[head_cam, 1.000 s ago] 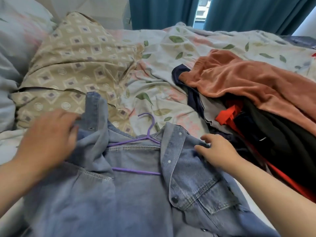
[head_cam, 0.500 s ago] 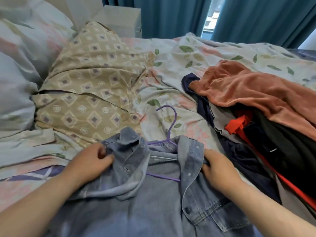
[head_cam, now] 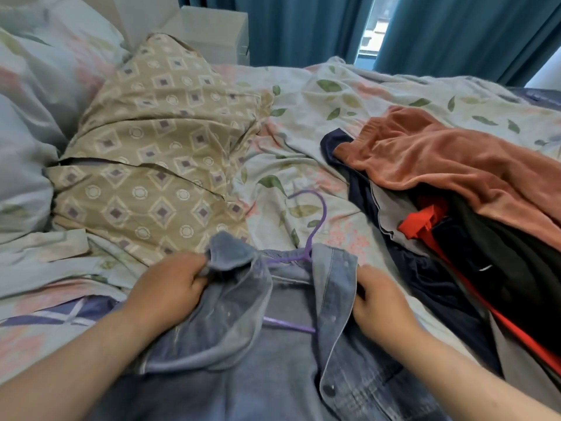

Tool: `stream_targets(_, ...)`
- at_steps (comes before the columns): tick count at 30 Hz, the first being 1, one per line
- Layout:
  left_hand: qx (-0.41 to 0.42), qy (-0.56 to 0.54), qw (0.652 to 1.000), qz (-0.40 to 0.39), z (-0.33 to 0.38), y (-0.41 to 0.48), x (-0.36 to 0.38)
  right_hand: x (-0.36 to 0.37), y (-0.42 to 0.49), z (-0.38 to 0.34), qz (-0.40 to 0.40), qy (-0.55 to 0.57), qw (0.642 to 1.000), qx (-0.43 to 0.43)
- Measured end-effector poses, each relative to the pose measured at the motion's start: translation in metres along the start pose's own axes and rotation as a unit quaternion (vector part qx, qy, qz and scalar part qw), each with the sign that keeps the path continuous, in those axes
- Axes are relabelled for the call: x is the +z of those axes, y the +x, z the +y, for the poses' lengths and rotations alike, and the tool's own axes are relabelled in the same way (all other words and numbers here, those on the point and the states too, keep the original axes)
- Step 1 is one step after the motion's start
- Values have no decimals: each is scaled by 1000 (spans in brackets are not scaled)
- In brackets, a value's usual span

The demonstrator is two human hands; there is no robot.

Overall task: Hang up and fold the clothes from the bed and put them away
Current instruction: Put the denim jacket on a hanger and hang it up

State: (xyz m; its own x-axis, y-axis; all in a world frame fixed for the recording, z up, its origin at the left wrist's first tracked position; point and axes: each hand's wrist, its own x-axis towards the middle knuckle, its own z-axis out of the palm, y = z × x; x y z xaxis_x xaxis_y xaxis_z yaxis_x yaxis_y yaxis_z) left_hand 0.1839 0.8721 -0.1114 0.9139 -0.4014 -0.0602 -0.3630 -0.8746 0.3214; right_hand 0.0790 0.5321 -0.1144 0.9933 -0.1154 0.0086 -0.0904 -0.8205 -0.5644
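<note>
1. Two-handed hold on a denim jacket (head_cam: pixel 273 375), spread front-up at the near edge of the bed (head_cam: pixel 303 141), front open, collar pointing away.
2. With the left hand (head_cam: pixel 170 287), grips the left collar flap and front edge of the jacket, fingers curled into the bunched cloth.
3. With the right hand (head_cam: pixel 379 302), grips the right front edge just below the collar, fingers tucked under the cloth and out of sight.
4. Inside the jacket: a purple hanger (head_cam: pixel 315 229). Hook out past the collar, lying on the leaf-print sheet. Lower bar in plain view across the open front, between the two hands. Shoulders of the hanger hidden under the denim.
5. Beyond the left hand: a tan pillow (head_cam: pixel 158 153) with a diamond pattern, close to the collar flap and leaning against pale pillows (head_cam: pixel 36 86) at the far left.
6. To the right of the jacket: a pile of clothes on the bed.
   - On top, a rust-coloured garment (head_cam: pixel 440 159).
   - Under it, a black garment (head_cam: pixel 516 262) and a red piece (head_cam: pixel 422 220).
   - At the bottom, a navy garment (head_cam: pixel 425 275), reaching near the right hand.
7. Behind the bed: teal curtains (head_cam: pixel 297 28), parted on a strip of window, and a white box (head_cam: pixel 209 31) beside the pillows.
</note>
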Motion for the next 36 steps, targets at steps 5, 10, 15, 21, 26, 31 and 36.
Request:
stream_targets(5, -7, 58, 998, 22, 11, 57, -20, -12, 50, -9, 78, -79, 994, -13)
stream_targets(10, -72, 71, 995, 13, 1, 113, -34, -4, 92, -16, 91, -212, 972, 41)
stream_targets(15, -164, -19, 985, 42, 0, 75, -20, 2, 57, -15, 16, -155, 980, 121)
stream_targets(21, -157, 6, 975, 159, 6, -90, -6, -27, -116, 11, 86, -155, 983, -38)
stream_targets(26, -294, 10, 956, 19, -4, -173, 10, -15, -224, 20, -131, -219, 960, 119)
stream_targets(31, -334, 24, 940, -68, 2, -204, 0, 2, -211, 2, -158, -222, 931, 242)
stream_targets(36, -307, -65, 949, -26, 22, -203, -20, -6, -189, -7, -193, -100, 926, 308)
